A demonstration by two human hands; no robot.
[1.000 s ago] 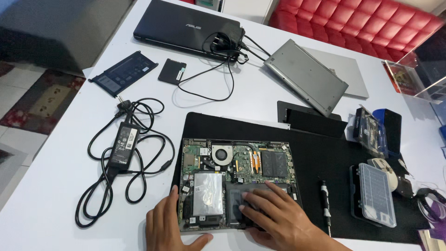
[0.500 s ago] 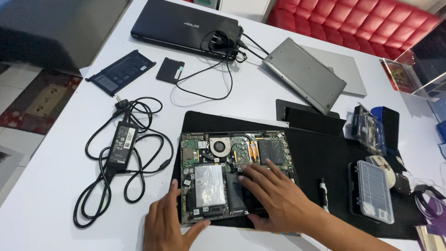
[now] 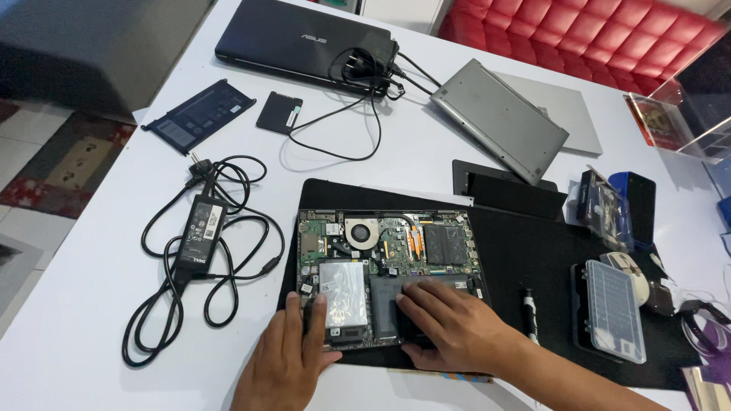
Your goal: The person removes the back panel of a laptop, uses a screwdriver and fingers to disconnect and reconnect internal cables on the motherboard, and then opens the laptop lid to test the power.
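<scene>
On white tabletop (image 3: 457, 160), atop black work mat (image 3: 533, 259): opened laptop base with bare green circuit board (image 3: 388, 278). Left hand (image 3: 293, 365) flat on near edge, right hand (image 3: 449, 327) spread over dark battery bay (image 3: 396, 308). Risk judged: palm pressure flexing exposed board.

An opened laptop (image 3: 388, 278) lay on a black mat (image 3: 533, 266). The left hand (image 3: 285, 358) rested at its near-left corner, and the right hand (image 3: 457, 331) pressed flat on its near-right part. Left of the laptop lay a coiled charger (image 3: 199, 232).
</scene>
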